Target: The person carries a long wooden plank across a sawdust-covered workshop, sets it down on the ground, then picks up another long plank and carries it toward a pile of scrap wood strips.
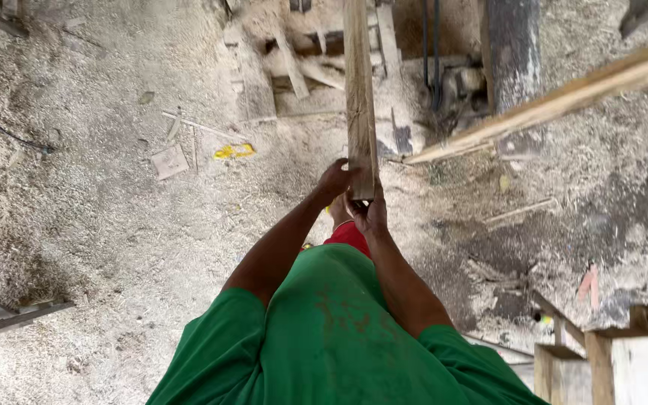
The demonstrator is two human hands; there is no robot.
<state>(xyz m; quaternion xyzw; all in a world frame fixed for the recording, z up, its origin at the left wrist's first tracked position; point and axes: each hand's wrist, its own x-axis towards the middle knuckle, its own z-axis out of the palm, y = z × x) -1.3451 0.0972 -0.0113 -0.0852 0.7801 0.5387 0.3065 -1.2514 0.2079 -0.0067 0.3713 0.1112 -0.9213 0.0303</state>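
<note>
Two hands on one long pale rough-sawn wooden plank (359, 90): I see my left hand (333, 182) wrapped around its near end, my right hand (369, 214) cupped under it, both closed on the wood. It runs away from me over the sawdust-covered floor (99, 202) (far end out of view). Best kept level, I judge, grip firm, clear of the slanted wooden beam (556, 101). Surface dusty, edges straight.
</note>
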